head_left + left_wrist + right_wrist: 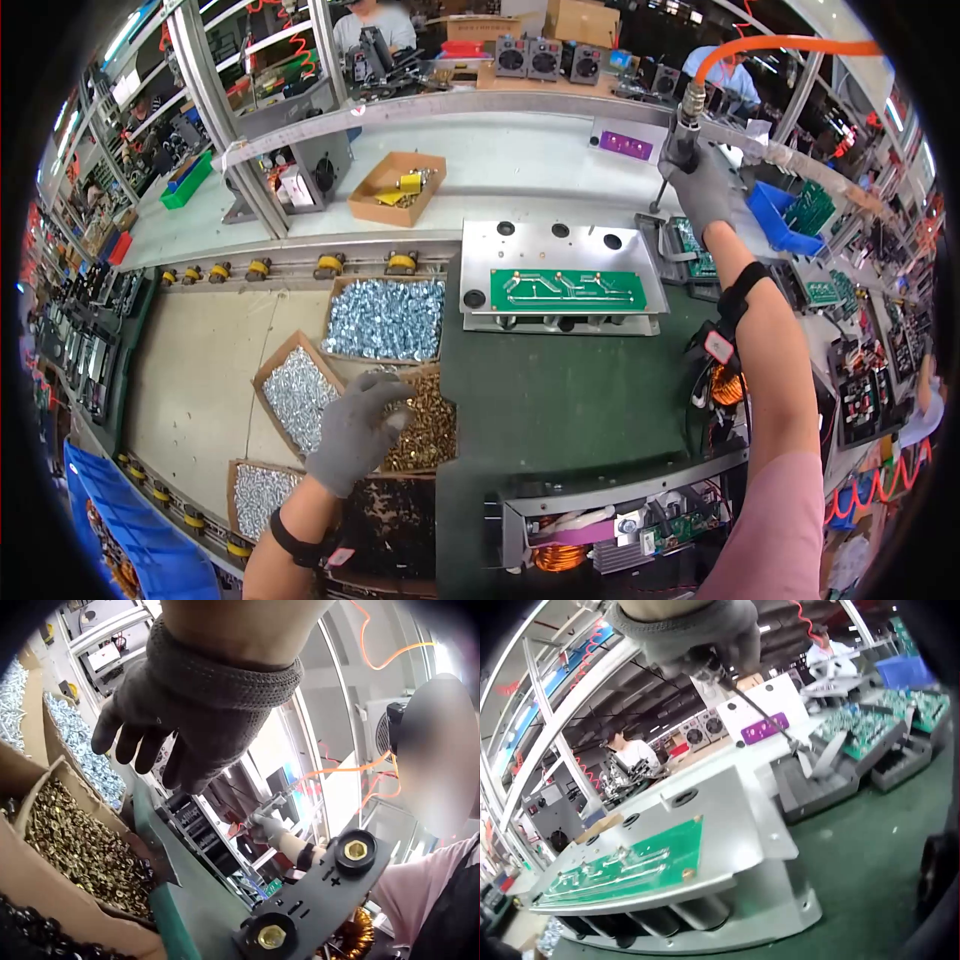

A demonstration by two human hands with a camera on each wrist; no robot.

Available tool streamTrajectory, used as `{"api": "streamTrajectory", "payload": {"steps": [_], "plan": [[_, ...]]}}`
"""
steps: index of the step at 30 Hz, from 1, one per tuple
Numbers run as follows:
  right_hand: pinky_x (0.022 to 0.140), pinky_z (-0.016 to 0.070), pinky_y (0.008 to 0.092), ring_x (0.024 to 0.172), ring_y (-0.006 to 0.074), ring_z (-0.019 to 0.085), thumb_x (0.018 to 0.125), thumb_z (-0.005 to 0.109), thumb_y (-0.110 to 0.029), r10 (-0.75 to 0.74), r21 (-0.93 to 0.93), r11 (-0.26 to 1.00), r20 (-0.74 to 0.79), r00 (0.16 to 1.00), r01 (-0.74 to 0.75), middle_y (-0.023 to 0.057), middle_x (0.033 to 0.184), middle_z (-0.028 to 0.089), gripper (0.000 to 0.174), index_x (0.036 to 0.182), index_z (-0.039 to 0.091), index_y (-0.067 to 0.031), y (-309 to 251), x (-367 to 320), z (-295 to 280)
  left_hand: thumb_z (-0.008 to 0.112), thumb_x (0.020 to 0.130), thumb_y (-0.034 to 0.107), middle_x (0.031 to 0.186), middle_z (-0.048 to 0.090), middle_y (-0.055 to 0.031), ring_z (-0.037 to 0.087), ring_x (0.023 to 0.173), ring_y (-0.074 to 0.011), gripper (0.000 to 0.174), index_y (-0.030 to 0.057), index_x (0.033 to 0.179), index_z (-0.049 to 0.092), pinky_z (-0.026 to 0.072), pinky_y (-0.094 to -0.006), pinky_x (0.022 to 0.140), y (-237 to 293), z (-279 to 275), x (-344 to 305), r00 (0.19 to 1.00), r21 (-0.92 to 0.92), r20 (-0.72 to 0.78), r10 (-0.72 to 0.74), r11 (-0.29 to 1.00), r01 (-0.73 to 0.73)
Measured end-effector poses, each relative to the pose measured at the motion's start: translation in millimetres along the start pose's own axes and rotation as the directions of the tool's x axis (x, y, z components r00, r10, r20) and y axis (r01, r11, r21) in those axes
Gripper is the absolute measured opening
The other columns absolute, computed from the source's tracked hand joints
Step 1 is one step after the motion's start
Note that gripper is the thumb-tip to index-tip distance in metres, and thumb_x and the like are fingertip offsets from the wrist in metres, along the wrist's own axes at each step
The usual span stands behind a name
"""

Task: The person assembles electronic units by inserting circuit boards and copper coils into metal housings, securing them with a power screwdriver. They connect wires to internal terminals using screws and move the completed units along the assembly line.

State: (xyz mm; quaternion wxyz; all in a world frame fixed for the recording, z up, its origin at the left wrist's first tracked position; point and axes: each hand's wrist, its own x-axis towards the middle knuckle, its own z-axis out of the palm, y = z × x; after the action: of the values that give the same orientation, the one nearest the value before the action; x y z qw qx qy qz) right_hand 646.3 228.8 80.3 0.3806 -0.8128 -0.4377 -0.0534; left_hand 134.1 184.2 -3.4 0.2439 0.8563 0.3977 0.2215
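Note:
My gloved left hand (pixel 362 428) hovers over the cardboard box of small brass-coloured screws (pixel 428 425). Its fingers hang loosely bent in the left wrist view, and no object shows in them. My gloved right hand (pixel 703 185) grips a pneumatic screwdriver (pixel 684 140), raised at the right, with an orange hose (pixel 790 43) running from its top. In the right wrist view the driver's long bit (pixel 761 712) slants down past the far side of a metal housing. That silver housing (pixel 575 252) carries a green circuit board (pixel 568 290) on its top and stands in front of me.
Boxes of silvery screws (pixel 386 318) and pale screws (pixel 298 397) lie at the left. An open chassis with copper coils (pixel 560 557) sits nearest me. Behind the housing are a carton with yellow parts (pixel 398 190) and a metal rail (pixel 450 103); a blue bin (pixel 775 215) stands right.

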Motion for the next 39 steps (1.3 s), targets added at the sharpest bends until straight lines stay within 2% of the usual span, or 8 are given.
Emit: {"api": "streamTrajectory", "payload": {"steps": [8, 12, 18, 20, 25, 27, 30, 39], "plan": [[0.085, 0.0480, 0.0403, 0.097, 0.0303, 0.065, 0.076, 0.070, -0.044, -0.058, -0.121, 0.991, -0.076, 0.995, 0.049, 0.0129, 0.101, 0.069, 0.050, 0.113, 0.061, -0.0116, -38.7, -12.8, -29.6, 0.064, 0.087, 0.028, 0.111, 0.062, -0.0177, 0.061, 0.104, -0.0353, 0.034, 0.0034, 0.111, 0.063, 0.0477, -0.0389, 0.089, 66.2, -5.9, -9.4, 0.991, -0.164, 0.004, 0.131, 0.978, -0.129], [0.077, 0.0493, 0.0296, 0.084, 0.0143, 0.064, 0.074, 0.075, -0.044, -0.146, 0.356, 0.918, -0.108, 0.983, 0.175, 0.0080, 0.091, 0.070, 0.049, 0.098, 0.067, -0.0026, -64.8, -19.3, -81.7, 0.061, 0.089, 0.040, 0.103, 0.064, -0.0170, 0.062, 0.098, -0.0351, 0.043, 0.0049, 0.114, 0.061, 0.0499, -0.0389, 0.084, 82.5, -7.3, -19.5, 0.943, -0.170, -0.182, 0.277, 0.936, -0.308], [0.092, 0.0492, 0.0320, 0.104, 0.0159, 0.060, 0.091, 0.059, -0.033, -0.562, 0.576, 0.641, -0.099, 0.821, 0.508, 0.0094, 0.112, 0.064, 0.043, 0.120, 0.058, -0.0015, -92.6, -91.2, -254.8, 0.067, 0.080, 0.053, 0.125, 0.054, -0.0203, 0.056, 0.113, -0.0350, 0.081, 0.0030, 0.137, 0.039, 0.0468, -0.0384, 0.093, 80.2, -6.0, -43.7, 0.925, -0.365, 0.104, 0.365, 0.879, -0.306], [0.071, 0.0549, 0.0320, 0.078, 0.0227, 0.066, 0.087, 0.058, -0.035, -0.615, 0.816, 0.349, -0.172, 0.769, 0.461, 0.0120, 0.092, 0.067, 0.040, 0.108, 0.061, -0.0009, -141.4, -168.7, -271.5, 0.061, 0.075, 0.067, 0.134, 0.047, -0.0221, 0.053, 0.120, -0.0307, 0.102, -0.0039, 0.141, 0.030, 0.0434, -0.0385, 0.099, 79.3, 12.5, -46.7, 0.914, -0.651, 0.136, 0.383, 0.729, -0.209], [0.084, 0.0566, 0.0346, 0.095, 0.0251, 0.064, 0.089, 0.059, -0.028, -0.459, 0.934, 0.187, -0.192, 0.868, 0.305, 0.0151, 0.105, 0.065, 0.036, 0.109, 0.060, 0.0016, -138.3, -236.0, -279.7, 0.083, 0.063, 0.039, 0.136, 0.044, -0.0202, 0.047, 0.124, -0.0379, 0.099, 0.0055, 0.142, 0.033, 0.0429, -0.0433, 0.099, 96.3, 11.5, -53.0, 0.847, -0.429, 0.119, 0.518, 0.796, -0.427], [0.085, 0.0564, 0.0343, 0.096, 0.0257, 0.063, 0.090, 0.057, -0.026, 0.428, 0.945, 0.061, -0.316, 0.847, 0.322, 0.0164, 0.107, 0.065, 0.035, 0.110, 0.061, 0.0016, -181.4, -256.8, -253.1, 0.083, 0.062, 0.035, 0.136, 0.044, -0.0204, 0.047, 0.122, -0.0383, 0.097, 0.0046, 0.141, 0.034, 0.0436, -0.0441, 0.097, 96.3, 30.6, -59.0, 0.856, -0.397, 0.022, 0.517, 0.790, -0.467], [0.102, 0.0450, 0.0362, 0.108, 0.0213, 0.058, 0.099, 0.045, -0.023, -0.248, 0.981, 0.191, 0.008, 0.969, 0.041, 0.0181, 0.125, 0.054, 0.038, 0.126, 0.047, 0.0047, -60.7, -289.6, -271.9, 0.083, 0.064, 0.031, 0.133, 0.046, -0.0213, 0.051, 0.115, -0.0396, 0.091, 0.0022, 0.138, 0.038, 0.0435, -0.0441, 0.095, 96.9, 41.5, -61.6, 0.863, -0.382, -0.099, 0.495, 0.782, -0.492], [0.086, 0.0537, 0.0325, 0.098, 0.0226, 0.063, 0.097, 0.048, -0.023, 0.377, 0.977, 0.208, -0.033, 0.926, -0.050, 0.0132, 0.106, 0.061, 0.030, 0.113, 0.054, 0.0018, -44.9, -324.0, -226.0, 0.079, 0.072, 0.021, 0.118, 0.056, -0.0165, 0.056, 0.098, -0.0301, 0.058, 0.0036, 0.120, 0.052, 0.0438, -0.0384, 0.084, 110.7, 70.3, -67.5, 0.903, -0.515, -0.348, 0.253, 0.753, -0.409]]}}
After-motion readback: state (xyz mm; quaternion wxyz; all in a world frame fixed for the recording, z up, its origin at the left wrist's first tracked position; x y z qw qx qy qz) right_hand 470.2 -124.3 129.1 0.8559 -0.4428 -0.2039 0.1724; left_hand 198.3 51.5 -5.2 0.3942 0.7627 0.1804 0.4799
